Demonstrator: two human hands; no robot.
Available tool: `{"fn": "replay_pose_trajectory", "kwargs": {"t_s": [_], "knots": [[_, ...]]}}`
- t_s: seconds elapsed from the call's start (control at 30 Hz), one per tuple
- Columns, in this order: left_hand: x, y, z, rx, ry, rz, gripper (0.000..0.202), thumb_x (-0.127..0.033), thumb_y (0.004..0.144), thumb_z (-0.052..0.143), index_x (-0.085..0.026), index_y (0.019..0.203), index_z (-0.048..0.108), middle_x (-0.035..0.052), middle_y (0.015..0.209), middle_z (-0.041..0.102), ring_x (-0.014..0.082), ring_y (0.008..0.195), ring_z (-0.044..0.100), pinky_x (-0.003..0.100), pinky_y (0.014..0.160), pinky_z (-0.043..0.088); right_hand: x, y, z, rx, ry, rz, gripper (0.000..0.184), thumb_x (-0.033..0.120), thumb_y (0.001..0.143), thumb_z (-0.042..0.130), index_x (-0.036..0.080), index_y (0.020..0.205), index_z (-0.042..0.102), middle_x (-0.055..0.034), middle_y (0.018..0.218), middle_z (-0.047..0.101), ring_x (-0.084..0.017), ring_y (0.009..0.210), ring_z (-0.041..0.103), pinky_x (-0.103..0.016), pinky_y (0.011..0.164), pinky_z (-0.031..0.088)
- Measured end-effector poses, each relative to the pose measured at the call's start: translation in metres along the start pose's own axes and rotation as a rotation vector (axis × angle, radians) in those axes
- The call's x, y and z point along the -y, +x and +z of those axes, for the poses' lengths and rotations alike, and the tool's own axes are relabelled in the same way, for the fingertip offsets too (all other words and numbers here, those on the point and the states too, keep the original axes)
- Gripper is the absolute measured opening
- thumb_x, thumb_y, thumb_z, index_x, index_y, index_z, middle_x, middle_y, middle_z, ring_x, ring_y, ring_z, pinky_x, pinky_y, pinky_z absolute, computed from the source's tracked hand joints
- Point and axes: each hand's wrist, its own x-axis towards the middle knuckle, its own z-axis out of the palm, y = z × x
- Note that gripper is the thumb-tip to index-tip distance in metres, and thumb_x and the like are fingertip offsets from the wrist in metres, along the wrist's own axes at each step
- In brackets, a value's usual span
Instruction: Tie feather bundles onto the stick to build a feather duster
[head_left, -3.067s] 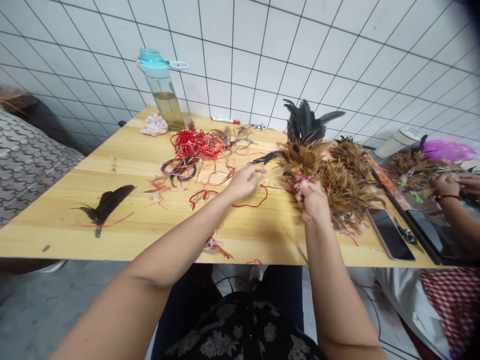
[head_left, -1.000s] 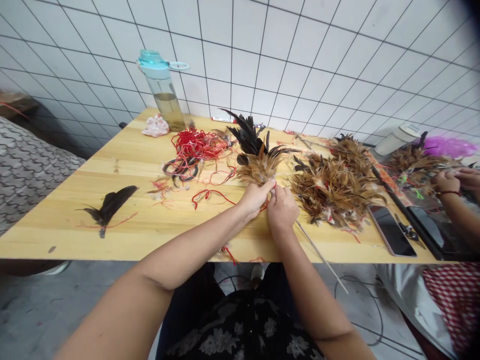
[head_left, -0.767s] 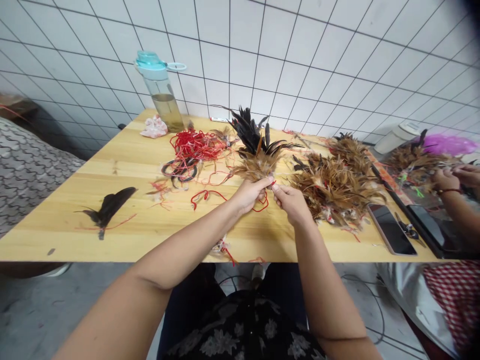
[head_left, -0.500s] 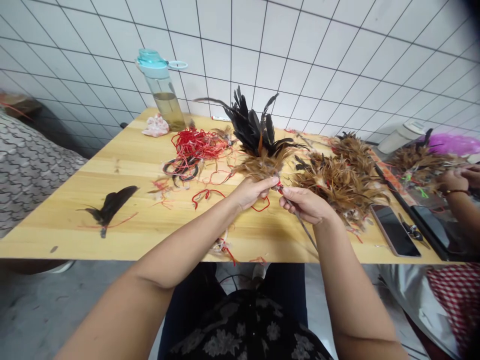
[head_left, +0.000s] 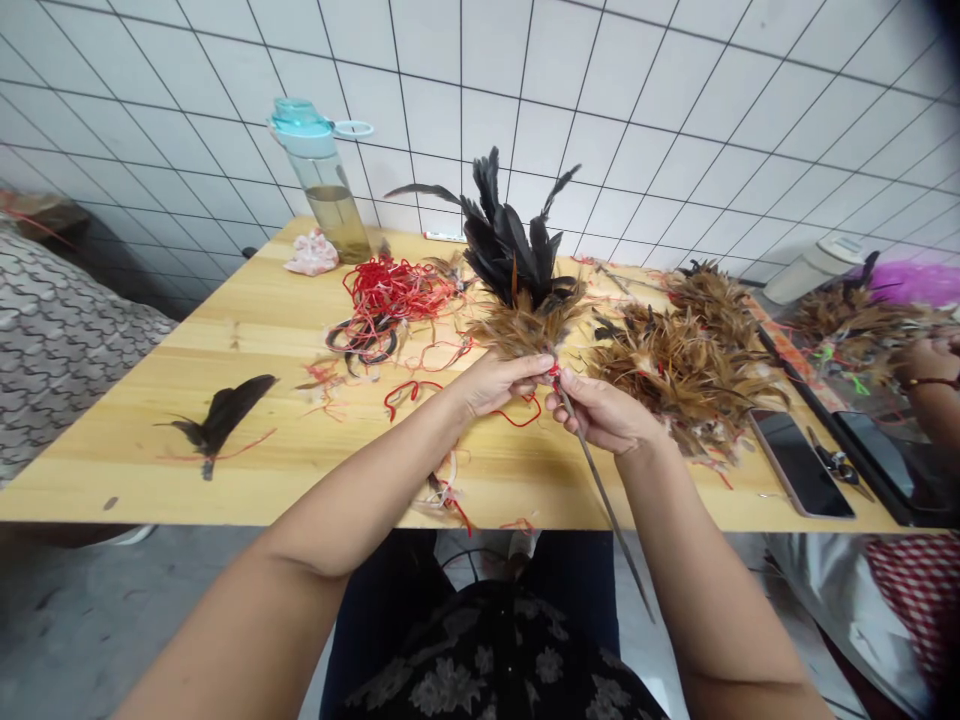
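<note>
Between my hands is a feather duster, black plumes fanned at the top and brown feathers below. My left hand is closed on the base of its feathers. A red cord is wound around the stick there. My right hand pinches the thin stick just below the binding. The stick slants down past the table's front edge. A loose red strand curves out beneath my left hand. What my left fingertips press underneath is hidden.
Left of the duster lie a tangle of red cord, dark scissors and a black feather. A water bottle stands behind. Brown feather bundles and a phone are on the right, beside a co-worker's hand.
The duster has tilted more upright, with its plumes higher. Its stick now points further down and shows more of its length. Both hands keep their hold near the binding.
</note>
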Motion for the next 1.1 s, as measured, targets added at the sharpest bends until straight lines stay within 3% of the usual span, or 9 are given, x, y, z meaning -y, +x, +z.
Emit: {"fn": "replay_pose_trajectory", "kwargs": {"t_s": [0.1,0.33,0.6,0.73,0.83,1.0,1.1], "knots": [[-0.003,0.001,-0.003,0.131,0.047,-0.003,0.035,-0.04,0.063,0.083,-0.009,0.073,0.069,0.0061,0.07,0.067,0.0115,0.061,0.06,0.022,0.053,0.041,-0.004,0.006,0.005,-0.054,0.035,-0.029,0.036,0.048,0.068,0.079,0.018,0.084,0.067,-0.0003,0.071,0.065,-0.006,0.051,0.049,-0.016,0.041,0.034],[0.0,0.005,-0.007,0.096,0.122,0.023,0.037,-0.041,0.063,0.083,-0.01,0.074,0.067,0.0048,0.071,0.065,0.0123,0.066,0.061,0.024,0.062,0.045,-0.013,0.007,0.015,-0.238,0.0,-0.136,0.052,0.06,0.05,0.083,0.016,0.068,0.063,0.0,0.071,0.059,-0.005,0.052,0.045,-0.017,0.039,0.027],[0.009,0.008,-0.007,0.08,0.146,0.059,0.034,-0.041,0.066,0.08,-0.011,0.076,0.067,0.0042,0.075,0.066,0.0128,0.07,0.06,0.024,0.064,0.044,-0.023,0.005,0.013,-0.386,-0.157,-0.226,0.05,0.064,0.059,0.075,0.016,0.069,0.066,-0.0048,0.074,0.062,-0.01,0.058,0.05,-0.021,0.042,0.031],[0.009,0.009,-0.003,-0.004,0.11,0.068,0.034,-0.039,0.062,0.082,-0.012,0.075,0.067,0.0024,0.071,0.064,0.0083,0.061,0.053,0.02,0.053,0.036,-0.024,0.001,0.006,-0.352,-0.218,-0.243,0.045,0.062,0.066,0.072,0.019,0.082,0.073,-0.0067,0.088,0.068,-0.018,0.081,0.061,-0.023,0.055,0.046],[0.009,0.011,-0.001,-0.055,0.079,0.066,0.035,-0.037,0.058,0.085,-0.012,0.074,0.066,0.0005,0.067,0.061,0.006,0.055,0.046,0.019,0.049,0.031,-0.024,-0.002,-0.001,-0.277,-0.203,-0.247,0.044,0.061,0.068,0.072,0.023,0.09,0.075,-0.0061,0.104,0.07,-0.023,0.1,0.06,-0.03,0.069,0.053],[0.01,0.014,-0.002,-0.065,0.065,0.064,0.033,-0.036,0.059,0.085,-0.012,0.071,0.065,-0.0007,0.064,0.059,0.0042,0.051,0.042,0.019,0.045,0.027,-0.023,-0.002,-0.012,-0.245,-0.105,-0.241,0.045,0.055,0.071,0.074,0.028,0.106,0.075,-0.0046,0.127,0.064,-0.023,0.116,0.056,-0.035,0.084,0.054],[0.014,0.015,-0.005,-0.068,0.062,0.028,0.034,-0.034,0.058,0.086,-0.013,0.077,0.068,0.0011,0.07,0.063,0.006,0.056,0.049,0.019,0.049,0.033,-0.018,-0.001,-0.015,-0.279,-0.036,-0.255,0.046,0.053,0.073,0.074,0.031,0.113,0.072,-0.003,0.137,0.058,-0.021,0.121,0.054,-0.034,0.089,0.053]]}}
